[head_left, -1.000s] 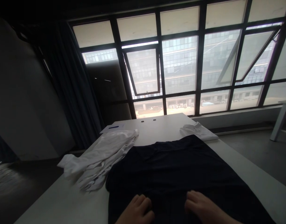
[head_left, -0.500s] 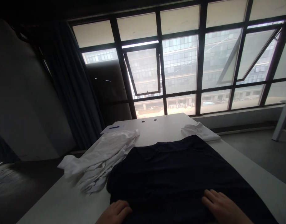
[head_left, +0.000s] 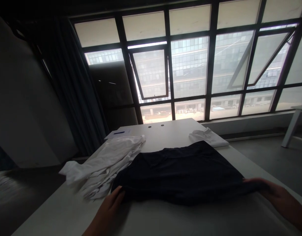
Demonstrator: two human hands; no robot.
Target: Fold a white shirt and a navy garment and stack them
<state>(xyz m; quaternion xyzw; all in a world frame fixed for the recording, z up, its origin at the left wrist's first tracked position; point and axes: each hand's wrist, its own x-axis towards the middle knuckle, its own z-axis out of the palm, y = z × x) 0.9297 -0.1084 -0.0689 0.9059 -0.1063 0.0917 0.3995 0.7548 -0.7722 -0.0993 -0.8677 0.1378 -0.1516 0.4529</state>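
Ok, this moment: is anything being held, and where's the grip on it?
Yes, the dark navy garment. The left hand grips its near left corner, and the right hand grips the right end of its near edge.

RM: dim, daylight only from windows | WALL L: plain pale-grey curved wall (head_left: 23, 105) + long dark blue-grey curtain (head_left: 72, 88) | WIN: tall black-framed glazed window wall (head_left: 210, 65), tilted-open pane (head_left: 148, 73), glass-fronted multi-storey bldg outside (head_left: 187, 59) | FLR: dark-grey smooth floor (head_left: 271, 157) | FURN: long white table (head_left: 175, 131) w/ 2 round holes, white-legged table far R (head_left: 295, 121)
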